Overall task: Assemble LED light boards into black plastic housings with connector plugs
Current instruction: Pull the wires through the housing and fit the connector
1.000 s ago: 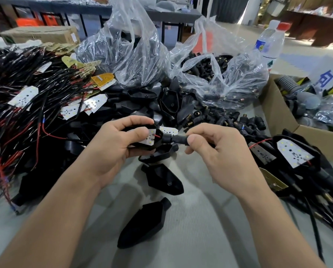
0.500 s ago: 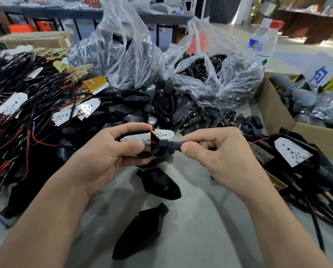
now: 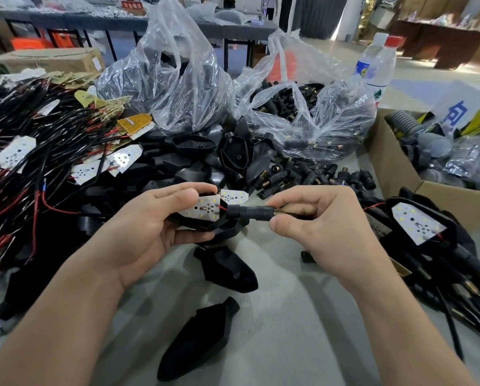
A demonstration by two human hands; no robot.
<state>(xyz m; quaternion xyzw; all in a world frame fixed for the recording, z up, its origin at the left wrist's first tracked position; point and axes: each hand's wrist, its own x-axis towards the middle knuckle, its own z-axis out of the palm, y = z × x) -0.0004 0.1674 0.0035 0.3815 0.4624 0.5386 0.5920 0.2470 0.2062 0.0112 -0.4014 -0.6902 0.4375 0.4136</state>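
My left hand (image 3: 146, 227) grips a black plastic housing (image 3: 202, 225) with a white LED light board (image 3: 204, 208) seated in it, thumb on the board. A black connector plug (image 3: 251, 213) sticks out of the housing's neck to the right. My right hand (image 3: 316, 221) pinches the plug's far end between thumb and fingers. Red wire shows where board meets plug. Just behind lies a second white board (image 3: 234, 196).
Loose black housings (image 3: 227, 267) (image 3: 197, 338) lie on the grey table below my hands. Wired boards (image 3: 38, 162) are piled at left, finished housings (image 3: 420, 227) at right. Clear bags (image 3: 177, 87) of parts, loose plugs (image 3: 316, 176), a cardboard box (image 3: 394, 174) and water bottles (image 3: 378, 65) stand behind.
The board has turned more face-up in my left hand. The plug now lies level and further out to the right, with my right hand shifted along it.
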